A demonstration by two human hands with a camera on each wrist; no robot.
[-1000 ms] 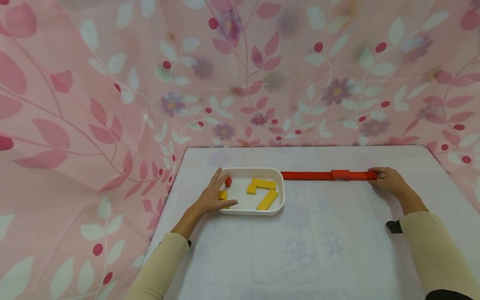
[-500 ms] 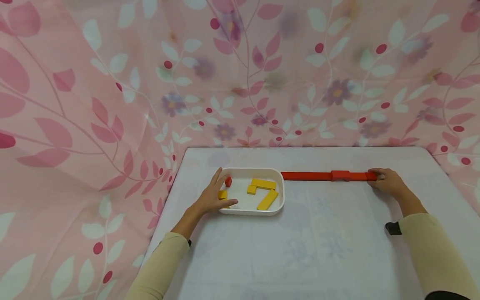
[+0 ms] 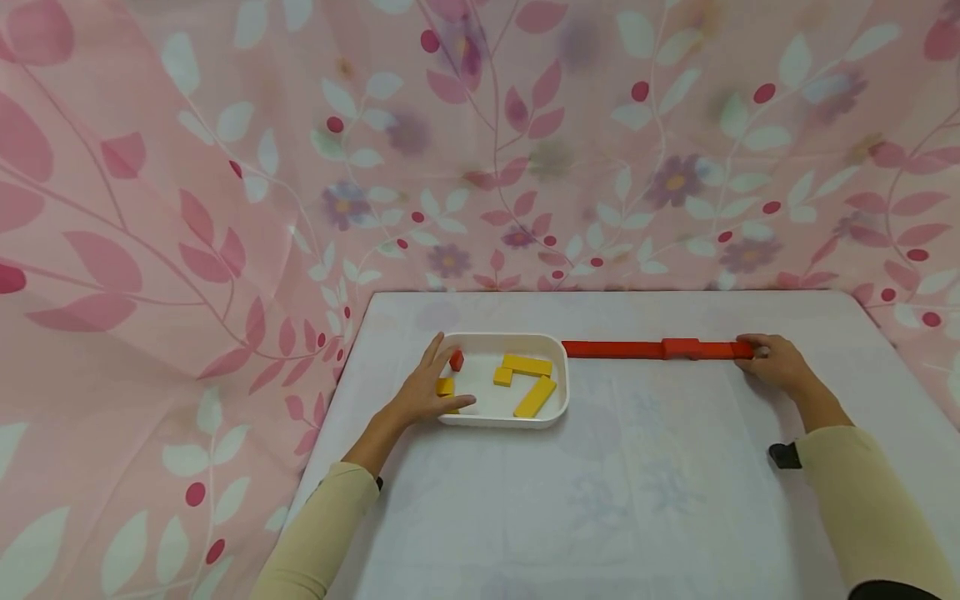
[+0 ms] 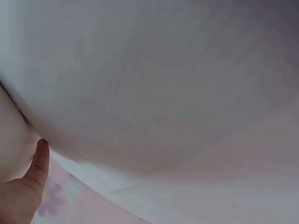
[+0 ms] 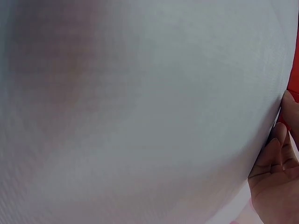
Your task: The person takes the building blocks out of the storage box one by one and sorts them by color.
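Observation:
My left hand [image 3: 416,393] is at the left end of a white tray [image 3: 502,422], fingers spread, with the thumb reaching over the near side. In the left wrist view, one finger [image 4: 39,165] touches a pale surface [image 4: 13,135]. Inside the tray lie several yellow blocks [image 3: 527,366] and a small red block [image 3: 457,360]; my hand partly covers some at the left. A straight row of red blocks [image 3: 615,350] runs right from the tray, with a wider red block [image 3: 681,349] partway along. My right hand [image 3: 780,362] pinches the red block [image 3: 741,350] at its right end.
The table under a white cloth [image 3: 600,500] has its back edge just behind the tray and the red row. A pink floral curtain [image 3: 570,167] hangs behind and along the left side.

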